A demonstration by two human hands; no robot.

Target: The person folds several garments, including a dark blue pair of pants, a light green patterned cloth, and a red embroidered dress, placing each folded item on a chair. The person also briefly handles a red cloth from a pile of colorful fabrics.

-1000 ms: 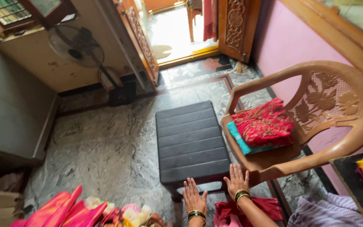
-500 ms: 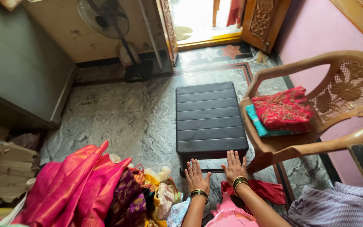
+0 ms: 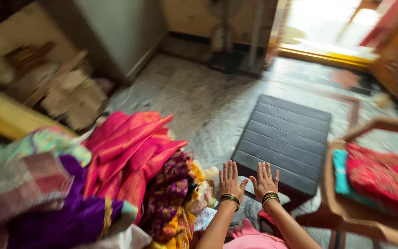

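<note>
My left hand [image 3: 231, 179] and my right hand [image 3: 265, 179] are held out flat, fingers spread, palms down, each with dark and gold bangles at the wrist. Both hover at the near edge of a low black ribbed stool [image 3: 284, 140] on the stone floor; neither holds anything. The right hand overlaps the stool's near edge; whether it touches is unclear. A heap of bright folded cloth [image 3: 130, 157], pink, purple and yellow, lies just left of my left hand. The view is motion-blurred.
A brown plastic chair [image 3: 346, 203] at the right holds folded red cloth [image 3: 383, 177] over a teal piece. A grey cabinet [image 3: 120, 32] and cardboard scraps [image 3: 70, 92] stand at the back left. A fan base and a bright open doorway [image 3: 328, 27] lie beyond.
The view has swung left and down, bringing the cloth heap into the middle and pushing the chair to the right edge. My hands stay flat near the stool's near edge.
</note>
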